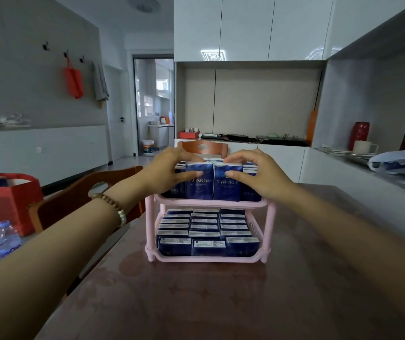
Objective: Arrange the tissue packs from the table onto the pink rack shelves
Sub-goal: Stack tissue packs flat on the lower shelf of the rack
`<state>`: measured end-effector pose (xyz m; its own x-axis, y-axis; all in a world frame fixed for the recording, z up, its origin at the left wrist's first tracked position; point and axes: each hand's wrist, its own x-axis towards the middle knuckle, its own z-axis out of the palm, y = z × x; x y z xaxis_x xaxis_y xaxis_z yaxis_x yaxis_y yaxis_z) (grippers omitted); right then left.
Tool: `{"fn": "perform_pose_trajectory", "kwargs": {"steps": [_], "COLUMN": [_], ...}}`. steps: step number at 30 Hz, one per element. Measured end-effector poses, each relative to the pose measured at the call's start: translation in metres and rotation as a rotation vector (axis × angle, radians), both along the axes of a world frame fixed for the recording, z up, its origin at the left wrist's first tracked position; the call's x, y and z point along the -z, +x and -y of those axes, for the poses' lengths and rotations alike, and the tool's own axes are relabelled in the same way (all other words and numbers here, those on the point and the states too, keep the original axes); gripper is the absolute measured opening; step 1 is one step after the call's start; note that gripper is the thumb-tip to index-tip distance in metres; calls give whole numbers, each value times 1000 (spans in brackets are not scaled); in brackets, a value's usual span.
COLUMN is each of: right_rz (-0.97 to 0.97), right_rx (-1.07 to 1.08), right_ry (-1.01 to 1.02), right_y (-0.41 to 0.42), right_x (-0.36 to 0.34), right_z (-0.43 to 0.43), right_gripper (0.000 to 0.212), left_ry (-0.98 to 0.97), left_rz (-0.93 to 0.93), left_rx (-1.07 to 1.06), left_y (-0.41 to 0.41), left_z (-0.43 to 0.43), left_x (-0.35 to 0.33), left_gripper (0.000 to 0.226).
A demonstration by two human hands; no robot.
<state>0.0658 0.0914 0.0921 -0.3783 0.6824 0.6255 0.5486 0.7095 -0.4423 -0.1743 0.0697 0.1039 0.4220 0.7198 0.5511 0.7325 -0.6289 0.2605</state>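
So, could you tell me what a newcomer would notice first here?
Probably the pink rack in the middle of the table, both shelves packed with blue tissue packs. Next, the left hand and right hand pressing the two front packs upright on its top shelf.

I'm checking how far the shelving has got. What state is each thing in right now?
Lower shelf: full, packs lying in rows.
Upper shelf: packs standing upright.
Left hand: gripping an upright pack.
Right hand: gripping the neighbouring pack.
Table: no loose packs visible.
Water bottle: capped, upright.
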Motion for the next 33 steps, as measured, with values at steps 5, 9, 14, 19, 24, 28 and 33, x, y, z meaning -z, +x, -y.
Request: {"fn": "perform_pose_trajectory", "kwargs": {"steps": [5, 9, 14, 19, 24, 28, 33], "right_rz": [-40, 27, -44, 57, 89, 80, -4], "right_rx": [21, 31, -1, -5, 48, 45, -44], "right_ry": [47, -16, -27, 89, 107, 57, -34], "right_y": [-4, -3, -1, 1, 3, 10, 30], "right_x": [1, 14, 14, 19, 19, 12, 4], "right_z": [-5, -8, -12, -13, -6, 9, 54], "right_gripper": [27, 27, 25, 34, 43, 44, 39], "left_ry": [-41, -67, -85, -17, 6, 23, 79], "left_rz": [-31, -16, 0, -138, -154, -97, -76], "left_rx": [-46, -17, -40, -99, -121, -108, -88], "left_y": [-2, -1, 0, 0, 3, 8, 29], "left_z": [-3, -1, -5, -8, 0, 15, 56], "left_x": [3, 8, 6, 11, 9, 6, 10], "left_gripper": [38, 45, 37, 45, 46, 48, 47]}}
